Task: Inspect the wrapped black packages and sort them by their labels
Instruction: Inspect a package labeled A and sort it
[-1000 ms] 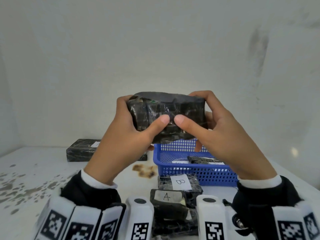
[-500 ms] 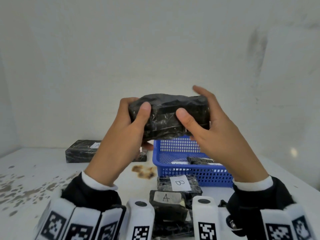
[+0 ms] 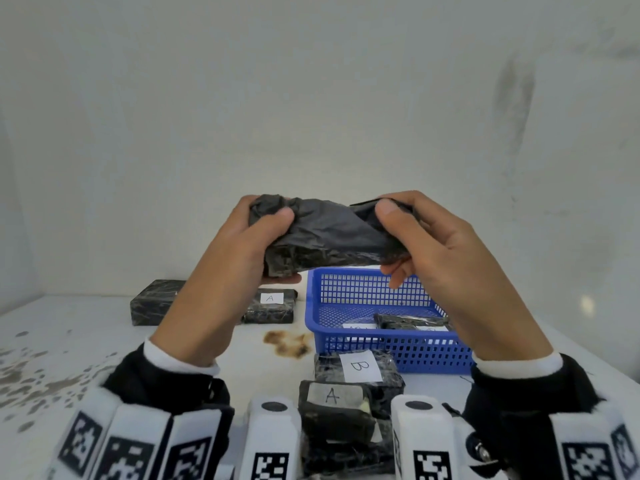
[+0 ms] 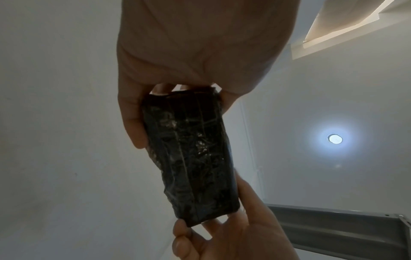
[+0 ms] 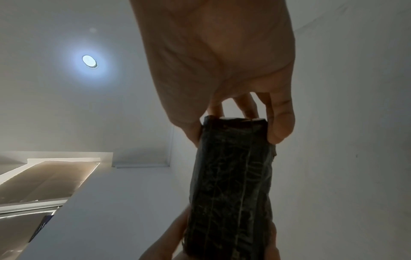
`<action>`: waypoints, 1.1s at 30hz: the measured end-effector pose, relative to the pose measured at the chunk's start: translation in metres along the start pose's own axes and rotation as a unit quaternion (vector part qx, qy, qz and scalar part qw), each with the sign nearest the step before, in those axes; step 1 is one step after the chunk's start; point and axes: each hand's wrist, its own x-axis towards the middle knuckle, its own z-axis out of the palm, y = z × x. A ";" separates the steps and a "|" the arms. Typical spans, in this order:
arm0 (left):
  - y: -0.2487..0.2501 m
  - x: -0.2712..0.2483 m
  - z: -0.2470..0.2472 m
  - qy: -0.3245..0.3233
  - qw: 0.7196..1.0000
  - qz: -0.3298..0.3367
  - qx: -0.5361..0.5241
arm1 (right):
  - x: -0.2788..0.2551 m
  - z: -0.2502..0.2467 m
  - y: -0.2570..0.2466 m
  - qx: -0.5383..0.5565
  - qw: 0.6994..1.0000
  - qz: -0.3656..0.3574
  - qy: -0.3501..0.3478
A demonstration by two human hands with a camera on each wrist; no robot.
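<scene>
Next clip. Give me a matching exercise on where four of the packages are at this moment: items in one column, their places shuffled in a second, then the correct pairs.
Items
1. unlabelled-side package
2. near package marked A
3. package marked B
4. far package marked A

Places
a. on the table left of the blue basket
b. held up between the left hand and the right hand
c. closest to the camera, between the wrists
d. just in front of the basket's near wall

Pairs: 1-b, 2-c, 3-d, 4-a
</scene>
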 end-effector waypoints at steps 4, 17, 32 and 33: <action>-0.003 -0.001 0.001 -0.003 1.000 0.012 0.025 | -0.002 0.003 -0.002 -0.013 1.000 -0.016 0.009; -0.006 -0.002 0.004 -0.002 0.996 0.036 0.077 | -0.004 0.004 -0.003 -0.021 0.998 -0.050 0.005; -0.003 0.004 -0.007 -0.020 0.999 -0.005 -0.028 | -0.004 -0.001 -0.003 0.055 0.997 -0.036 -0.043; -0.002 0.004 -0.008 -0.031 0.999 -0.006 -0.035 | -0.004 -0.001 -0.003 0.059 0.997 -0.034 -0.042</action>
